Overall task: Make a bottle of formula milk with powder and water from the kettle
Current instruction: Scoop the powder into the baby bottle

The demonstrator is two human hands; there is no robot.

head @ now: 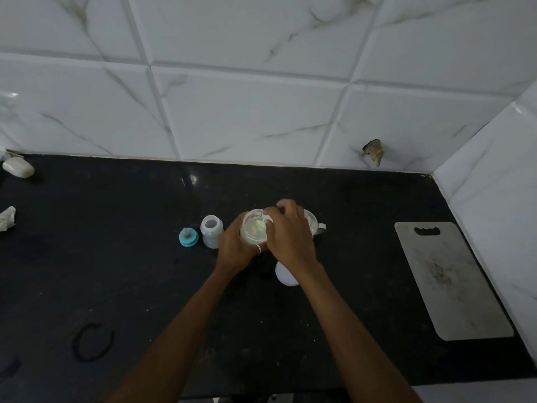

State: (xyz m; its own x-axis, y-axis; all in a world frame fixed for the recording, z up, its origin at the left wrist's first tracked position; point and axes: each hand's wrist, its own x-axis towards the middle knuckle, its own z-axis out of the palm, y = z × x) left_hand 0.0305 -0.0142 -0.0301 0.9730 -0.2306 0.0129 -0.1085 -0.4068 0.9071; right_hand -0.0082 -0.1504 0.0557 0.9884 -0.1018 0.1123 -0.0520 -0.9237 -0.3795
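Observation:
On the black counter [116,257] stands an open, clear baby bottle [211,231], with its teal teat cap [189,237] lying to its left. My left hand [235,251] grips a clear jar of pale powder [253,228] from the side. My right hand [290,237] reaches over the jar's mouth, fingers curled around something white at the rim; I cannot tell what it is. A steel kettle [312,225] sits behind my right hand, mostly hidden. A white lid [283,276] lies on the counter under my right wrist.
A grey cutting board [447,280] lies at the right, near the tiled side wall. A pale soap bar [19,167] and a crumpled scrap [7,218] sit at the far left. A dark ring [93,341] lies at the front left.

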